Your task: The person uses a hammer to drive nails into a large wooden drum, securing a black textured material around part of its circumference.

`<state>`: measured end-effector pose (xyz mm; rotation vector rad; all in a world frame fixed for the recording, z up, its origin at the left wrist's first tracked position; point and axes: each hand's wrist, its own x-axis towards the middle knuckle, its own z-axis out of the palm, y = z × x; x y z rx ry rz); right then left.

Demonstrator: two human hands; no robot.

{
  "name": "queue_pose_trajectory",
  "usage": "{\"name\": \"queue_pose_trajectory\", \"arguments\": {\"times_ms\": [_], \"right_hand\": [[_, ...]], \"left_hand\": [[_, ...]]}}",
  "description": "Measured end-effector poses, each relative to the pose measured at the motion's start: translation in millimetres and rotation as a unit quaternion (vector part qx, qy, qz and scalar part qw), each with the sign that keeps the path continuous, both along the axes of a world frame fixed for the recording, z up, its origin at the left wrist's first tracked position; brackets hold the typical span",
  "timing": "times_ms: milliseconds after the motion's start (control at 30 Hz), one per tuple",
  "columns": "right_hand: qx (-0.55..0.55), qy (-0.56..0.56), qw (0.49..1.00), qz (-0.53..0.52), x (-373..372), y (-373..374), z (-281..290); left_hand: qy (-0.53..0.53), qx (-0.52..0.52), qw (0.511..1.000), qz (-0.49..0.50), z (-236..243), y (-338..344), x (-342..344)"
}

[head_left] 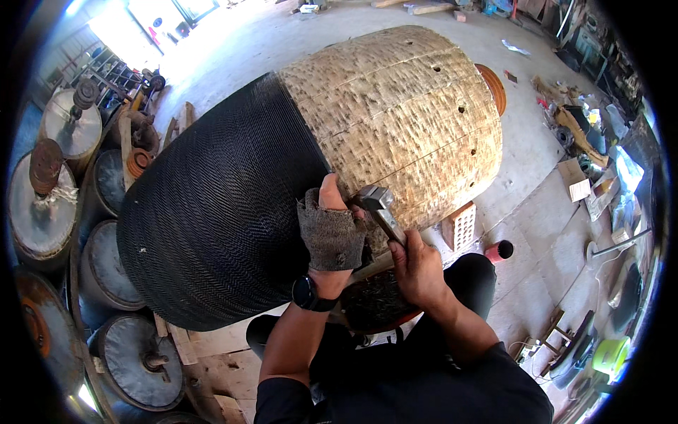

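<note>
A large roller (417, 113) lies on its side before me, its bare part pale wood planks pitted with dark marks and several holes. Black ribbed sheeting (219, 191) wraps the left part. At the sheeting's edge rests my left hand (330, 233), in a worn grey fingerless glove, a watch at the wrist. Its thumb points up and the fingers are curled; what they hold, if anything, is hidden. My right hand (418, 272) grips the handle of a hammer (378, 205), whose metal head is beside the left fingertips, over the sheeting's edge.
Between my knees sits a reddish container (371, 330) of dark slender pieces. A perforated brick (460, 225) and a red cylinder (500, 251) are right of the roller. Several metal-ended drums (138, 360) crowd the left. Cartons (573, 180), plastic and scraps litter the floor at right.
</note>
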<state>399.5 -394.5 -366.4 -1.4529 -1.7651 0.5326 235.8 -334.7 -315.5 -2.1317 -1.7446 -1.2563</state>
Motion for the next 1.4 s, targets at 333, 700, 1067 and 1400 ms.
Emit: {"name": "queue_pose_trajectory", "arguments": {"times_ms": [333, 700, 1067, 1400], "right_hand": [[0.059, 0.026, 0.998, 0.002, 5, -3, 12], [0.094, 0.086, 0.992, 0.019, 1, -12, 6], [0.107, 0.123, 0.986, 0.023, -11, -16, -5], [0.135, 0.109, 0.985, 0.014, -9, -17, -11]], "left_hand": [[0.01, 0.041, 0.999, -0.016, -10, -15, -2], [0.08, -0.099, 0.97, -0.209, -149, -111, 21], [0.068, -0.081, 0.964, -0.244, -148, -109, 32], [0.111, -0.1, 0.952, -0.267, -137, -105, 28]]}}
